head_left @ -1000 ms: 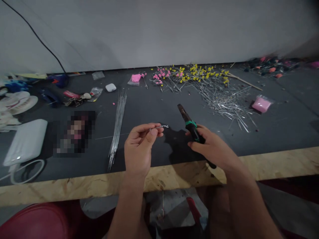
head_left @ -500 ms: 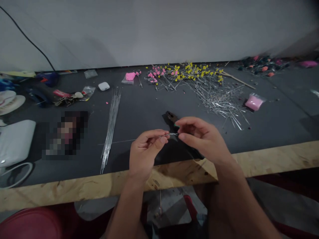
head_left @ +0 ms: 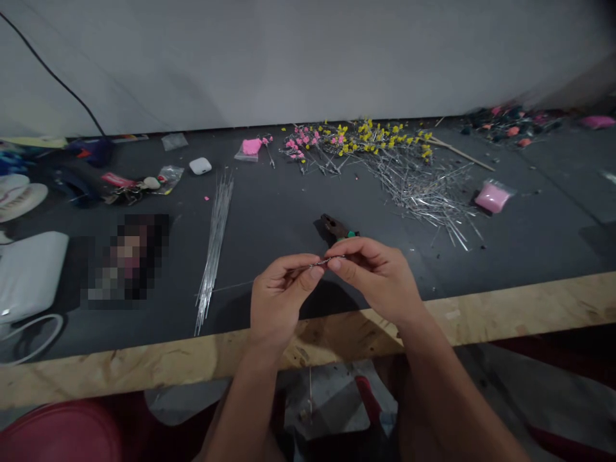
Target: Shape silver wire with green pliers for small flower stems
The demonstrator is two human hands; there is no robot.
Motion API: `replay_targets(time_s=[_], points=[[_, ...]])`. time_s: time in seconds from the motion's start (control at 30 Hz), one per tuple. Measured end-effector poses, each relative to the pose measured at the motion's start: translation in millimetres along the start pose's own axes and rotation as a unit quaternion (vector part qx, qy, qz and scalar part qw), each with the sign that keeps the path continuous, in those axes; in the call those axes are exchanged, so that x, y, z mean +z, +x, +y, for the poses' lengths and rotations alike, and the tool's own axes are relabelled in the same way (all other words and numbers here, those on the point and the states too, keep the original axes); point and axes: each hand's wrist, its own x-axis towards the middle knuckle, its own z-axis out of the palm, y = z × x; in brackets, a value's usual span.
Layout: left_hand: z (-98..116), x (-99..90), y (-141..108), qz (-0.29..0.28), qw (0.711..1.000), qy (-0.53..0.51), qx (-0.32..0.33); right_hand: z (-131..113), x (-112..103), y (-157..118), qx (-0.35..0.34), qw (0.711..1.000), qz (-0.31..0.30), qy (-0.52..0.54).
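Observation:
Between the fingertips of both hands runs a thin silver wire [head_left: 235, 283], its right part twisted and its straight tail stretching out to the left. My left hand [head_left: 283, 289] pinches it with thumb and forefinger. My right hand [head_left: 373, 273] is closed on the twisted end, close beside the left fingertips. Just behind the right hand lie pliers [head_left: 335, 226] with dark jaws and a bit of green on the handle; the rest of them is hidden by the hand. Left of my hands, a bundle of straight wires [head_left: 216, 237] lies on the dark tabletop.
Farther back are a heap of loose wires [head_left: 428, 199], wire stems with yellow tips [head_left: 370, 138] and pink tips [head_left: 303, 141], and bags of pink clay [head_left: 493, 196]. Keys [head_left: 128, 192], a white earbud case [head_left: 200, 166] and a white device [head_left: 36, 273] lie left. A wooden edge [head_left: 163, 362] runs along the front.
My right hand has moved left and closed its thumb and fingers on the twisted end of the wire. The left hand has stayed nearly in place.

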Motion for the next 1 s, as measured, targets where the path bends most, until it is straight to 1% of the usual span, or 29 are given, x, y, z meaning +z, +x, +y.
replay_targets(time_s=[0.13, 0.3, 0.47, 0.6, 0.73, 0.87, 1.0], points=[[1.2, 0.2, -0.5, 0.003, 1.0, -0.01, -0.005, 1.6, 1.7, 0.0, -0.001, 1.0, 0.005, 0.015], [3.5, 1.5, -1.1, -0.006, 0.999, -0.037, 0.017, 3.1, 5.4, -2.4, 0.029, 0.998, 0.022, 0.043], [4.9, 4.5, -0.8, -0.032, 0.998, -0.053, 0.03, 1.6, 12.8, -4.0, 0.004, 0.996, 0.058, 0.063], [5.4, 6.3, -0.6, -0.026, 0.998, -0.053, 0.034, 3.1, 15.3, -4.2, 0.012, 0.995, 0.064, 0.075], [5.6, 6.3, -1.3, -0.019, 0.998, -0.06, 0.017, 4.4, 16.7, -6.3, 0.016, 0.994, 0.064, 0.083], [6.0, 6.0, -1.9, -0.002, 0.999, -0.043, 0.002, 3.5, 18.1, -7.9, 0.002, 0.994, 0.067, 0.08], [5.6, 5.7, -2.6, -0.009, 0.999, -0.05, 0.01, 2.7, 17.8, -8.1, -0.011, 0.995, 0.07, 0.071]])
